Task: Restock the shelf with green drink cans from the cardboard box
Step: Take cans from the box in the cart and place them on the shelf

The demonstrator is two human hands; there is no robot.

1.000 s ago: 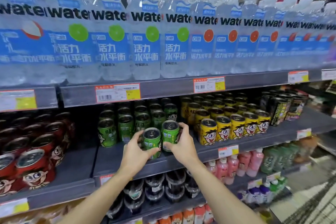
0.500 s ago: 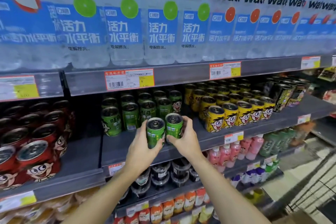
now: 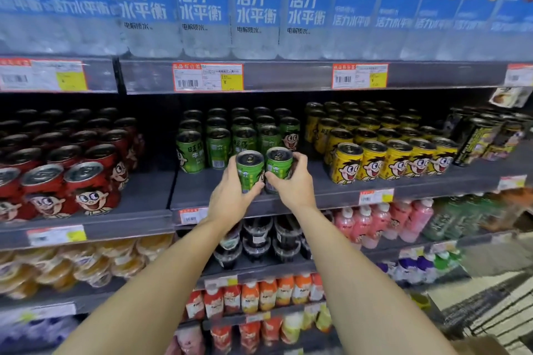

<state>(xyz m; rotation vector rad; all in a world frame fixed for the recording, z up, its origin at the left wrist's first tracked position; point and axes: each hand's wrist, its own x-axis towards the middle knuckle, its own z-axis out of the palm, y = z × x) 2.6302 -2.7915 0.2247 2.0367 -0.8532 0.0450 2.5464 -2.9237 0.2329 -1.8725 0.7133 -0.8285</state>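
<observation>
- Left hand (image 3: 230, 196) gripped one green can (image 3: 250, 171), right hand (image 3: 294, 184) another (image 3: 279, 167), side by side above the shelf (image 3: 331, 190) front.
- Fingertips curled behind the cans, hidden.
- Box corner (image 3: 478, 347) cut off bottom right.

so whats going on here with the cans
A person is restocking a shop shelf with green drink cans. The left hand holds one green can and the right hand holds another, side by side over the front of the middle shelf. They sit just ahead of the rows of green cans already there, with red cans to the left and yellow cans to the right. Whether the two cans rest on the shelf yet is unclear.
</observation>
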